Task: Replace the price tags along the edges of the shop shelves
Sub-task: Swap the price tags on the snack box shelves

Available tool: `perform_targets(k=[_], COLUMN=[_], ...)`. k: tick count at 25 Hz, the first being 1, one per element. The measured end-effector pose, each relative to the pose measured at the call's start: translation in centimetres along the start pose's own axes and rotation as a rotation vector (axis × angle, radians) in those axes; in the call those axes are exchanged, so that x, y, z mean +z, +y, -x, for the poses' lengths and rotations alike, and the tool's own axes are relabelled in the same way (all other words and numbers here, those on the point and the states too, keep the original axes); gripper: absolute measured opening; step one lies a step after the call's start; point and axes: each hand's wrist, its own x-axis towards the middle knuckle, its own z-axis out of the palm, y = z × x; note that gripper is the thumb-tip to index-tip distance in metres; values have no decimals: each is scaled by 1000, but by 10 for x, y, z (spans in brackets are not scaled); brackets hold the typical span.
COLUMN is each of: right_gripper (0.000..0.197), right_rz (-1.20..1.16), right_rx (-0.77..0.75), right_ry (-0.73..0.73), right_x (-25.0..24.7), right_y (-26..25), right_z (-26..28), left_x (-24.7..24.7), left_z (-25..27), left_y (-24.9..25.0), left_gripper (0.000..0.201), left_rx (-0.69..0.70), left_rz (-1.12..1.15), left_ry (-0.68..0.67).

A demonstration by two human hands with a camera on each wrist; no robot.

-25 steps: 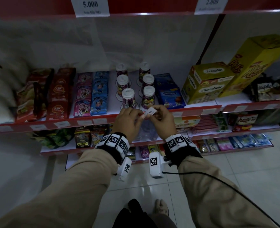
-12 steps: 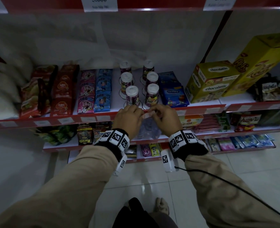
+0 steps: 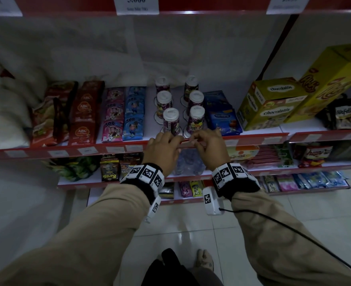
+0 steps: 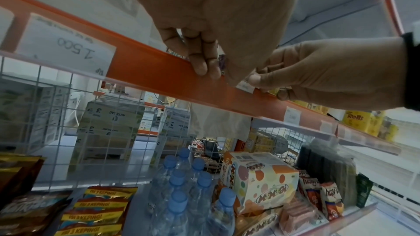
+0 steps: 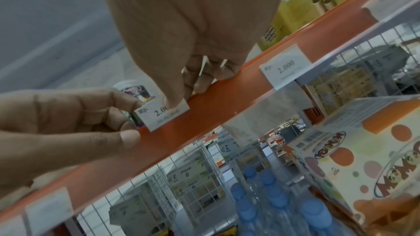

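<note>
Price tag (image 5: 162,114) — lowered from mid-air onto the red shelf-edge strip (image 5: 218,107), pinched by left hand (image 5: 68,123) and right hand (image 5: 181,42) — seating under way, probably.

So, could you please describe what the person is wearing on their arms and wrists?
Both arms are in loose beige sleeves. Each wrist carries a black band ringed with white blocks printed with black square markers. A white camera unit bearing another marker hangs under the right wrist, trailing a black cable. The hands are bare.
</note>
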Motion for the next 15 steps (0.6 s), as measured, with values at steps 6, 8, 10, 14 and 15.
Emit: perform_targets(k=[6, 8, 10, 14, 15], right_gripper=[21, 18, 18, 19, 18], right_rz=[211, 267, 325, 361, 363], right_rx=[-54, -64, -78, -95, -100], right_ry=[-56, -79, -100, -103, -96], right_x=[0, 0, 0, 0, 1], right_y=[-1, 0, 1, 1, 1], right_z=[2, 1, -1, -1, 1], left_x=[4, 5, 7, 9, 9], left_z=[-2, -3, -2, -2, -3], left_y=[-2, -2, -1, 0, 0], left_gripper=[32, 31, 29, 27, 28], left_rx=[28, 28, 22, 19, 19], left_rz=[-110, -128, -122, -145, -157], left_ry=[-18, -13, 1, -2, -11])
